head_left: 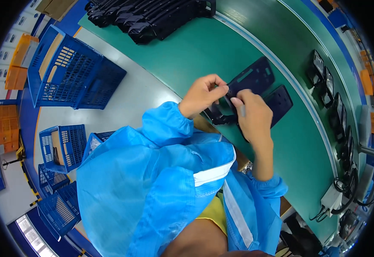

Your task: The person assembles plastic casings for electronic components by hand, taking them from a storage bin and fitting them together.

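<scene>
A flat black plastic part (259, 73) with slots lies on the green worktable, just beyond my hands. My left hand (203, 95) is closed in a pinch at its near left edge; whatever is between thumb and forefinger is too small to make out. My right hand (255, 115) bends its fingers over the same part's near edge, thumb toward the left hand. Below the hands, close to my body, sits a black frame-like piece (218, 116), partly covered by them. Another smooth black panel (281, 102) lies to the right of my right hand.
Dark plastic parts (152, 19) are stacked at the table's far left. Several black devices (327, 88) line the raised ledge on the right, with cables and a white box (331, 198) nearer me. Blue crates (73, 70) stand on the floor at left, beside orange bins (3, 126).
</scene>
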{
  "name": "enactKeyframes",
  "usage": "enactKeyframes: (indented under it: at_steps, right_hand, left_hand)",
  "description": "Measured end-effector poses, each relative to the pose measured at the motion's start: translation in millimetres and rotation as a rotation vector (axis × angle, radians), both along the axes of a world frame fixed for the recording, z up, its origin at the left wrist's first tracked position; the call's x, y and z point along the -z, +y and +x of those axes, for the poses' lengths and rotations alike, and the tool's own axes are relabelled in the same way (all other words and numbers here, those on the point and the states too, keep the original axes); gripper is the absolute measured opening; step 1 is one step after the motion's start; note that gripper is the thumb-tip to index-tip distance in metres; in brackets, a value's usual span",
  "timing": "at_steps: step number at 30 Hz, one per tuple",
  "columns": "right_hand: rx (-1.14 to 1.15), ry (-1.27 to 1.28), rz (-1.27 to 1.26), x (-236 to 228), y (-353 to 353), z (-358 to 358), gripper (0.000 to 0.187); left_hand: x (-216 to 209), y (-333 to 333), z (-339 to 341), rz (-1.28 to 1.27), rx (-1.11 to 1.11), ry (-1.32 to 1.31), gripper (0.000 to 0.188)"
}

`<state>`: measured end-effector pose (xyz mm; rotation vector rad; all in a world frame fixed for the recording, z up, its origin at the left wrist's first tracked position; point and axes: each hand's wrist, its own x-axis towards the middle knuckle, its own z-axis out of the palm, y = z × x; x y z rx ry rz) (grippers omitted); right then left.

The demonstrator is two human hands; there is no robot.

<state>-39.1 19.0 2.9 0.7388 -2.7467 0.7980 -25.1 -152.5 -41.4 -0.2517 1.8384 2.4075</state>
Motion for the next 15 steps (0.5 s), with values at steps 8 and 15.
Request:
enactKeyframes:
  at_steps: [8, 15]
  right_hand:
    - [-0.233, 0.053, 0.054, 13.7, -1.4, -10.7, 0.013]
    - [0.106, -0.205, -0.979, -2.8, 38.9, 7.1, 0.024]
  left_hand:
    - [18.2, 8.0, -1.0, 0.035, -0.127, -0.046, 0.020]
    - [20.3, -41.8, -31.9, -1.224, -0.589, 0.669, 0.024]
